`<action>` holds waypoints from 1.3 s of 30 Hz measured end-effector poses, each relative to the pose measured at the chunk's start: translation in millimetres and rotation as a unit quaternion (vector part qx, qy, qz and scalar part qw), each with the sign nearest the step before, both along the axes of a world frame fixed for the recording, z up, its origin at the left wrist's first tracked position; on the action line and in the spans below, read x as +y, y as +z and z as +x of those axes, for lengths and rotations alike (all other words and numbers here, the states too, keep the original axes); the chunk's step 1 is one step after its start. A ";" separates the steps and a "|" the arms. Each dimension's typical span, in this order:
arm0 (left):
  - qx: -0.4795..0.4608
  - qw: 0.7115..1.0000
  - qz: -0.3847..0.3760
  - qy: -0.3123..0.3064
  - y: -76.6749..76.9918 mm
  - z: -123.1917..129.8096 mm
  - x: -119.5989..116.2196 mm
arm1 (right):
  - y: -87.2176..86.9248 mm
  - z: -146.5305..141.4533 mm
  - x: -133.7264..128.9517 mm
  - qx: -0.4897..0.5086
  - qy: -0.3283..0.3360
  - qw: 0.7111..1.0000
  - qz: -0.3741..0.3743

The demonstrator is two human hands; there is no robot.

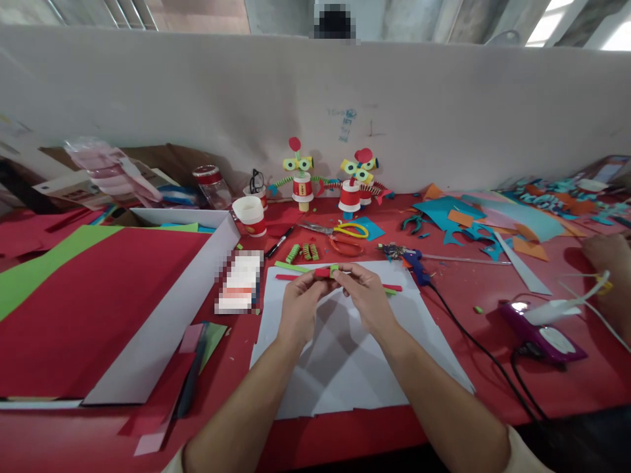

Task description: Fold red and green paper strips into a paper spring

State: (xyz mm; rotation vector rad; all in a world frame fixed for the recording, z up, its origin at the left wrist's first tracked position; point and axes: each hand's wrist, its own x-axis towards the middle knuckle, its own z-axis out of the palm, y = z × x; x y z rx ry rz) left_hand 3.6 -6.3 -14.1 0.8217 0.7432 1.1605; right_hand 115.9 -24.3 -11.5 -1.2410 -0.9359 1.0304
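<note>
My left hand (302,305) and my right hand (369,299) meet above a white sheet of paper (352,368). Between their fingertips is a paper strip piece, red (322,272) on the left and green (334,270) on the right. Fingers of both hands pinch it. Behind the hands, a long green strip (290,267) and a long red strip (288,278) stretch out on either side. Whether these join the held piece is hidden by my hands. Several folded green paper springs (309,252) lie just beyond the sheet.
Scissors with yellow handles (351,230), a black pen (279,241) and a blue glue gun (418,265) lie beyond the sheet. Paper-cup figures (302,188) stand at the back. A box with coloured paper (118,295) is left; a purple power strip (542,335) and another person's arm (608,269) are right.
</note>
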 end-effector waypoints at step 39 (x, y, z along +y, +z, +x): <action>-0.174 0.953 -0.244 0.046 -1.4 -11.2 19.2 | 7.0 -11.4 23.1 -0.139 0.086 0.987 0.007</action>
